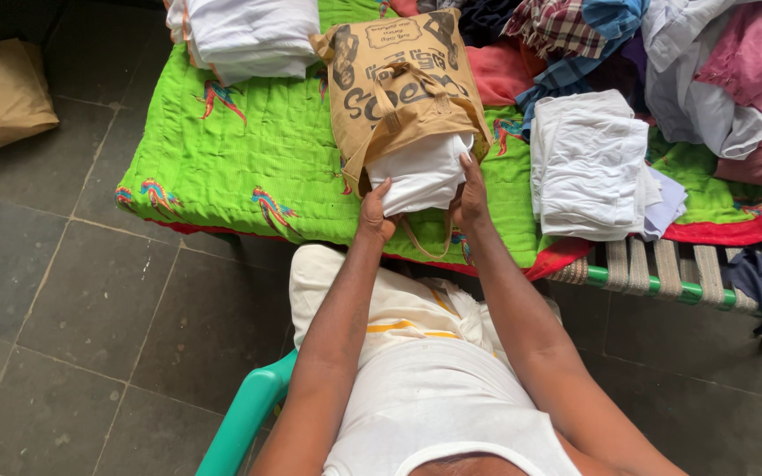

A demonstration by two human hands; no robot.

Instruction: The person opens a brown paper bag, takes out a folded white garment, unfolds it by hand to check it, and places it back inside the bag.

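The left hand (374,214) grips the lower left edge of a folded white cloth (422,172), fingers curled over the fabric. The right hand (471,198) holds the cloth's right edge, its fingertips hidden inside the mouth of a tan fabric bag (396,75). The cloth sits half inside that bag; its upper part is concealed, and the lower part protrudes toward the person. The bag lies flat, with webbing handles and dark printing. It rests on a bright green quilted bedspread (249,150) with small bird motifs, covering a bed with woven strapping. To the right lies a stack of folded white garments (588,163); beyond it, a loose heap of mixed clothes (663,53), cut off by the frame edge. A second white stack (249,35) sits upper left, partly cropped
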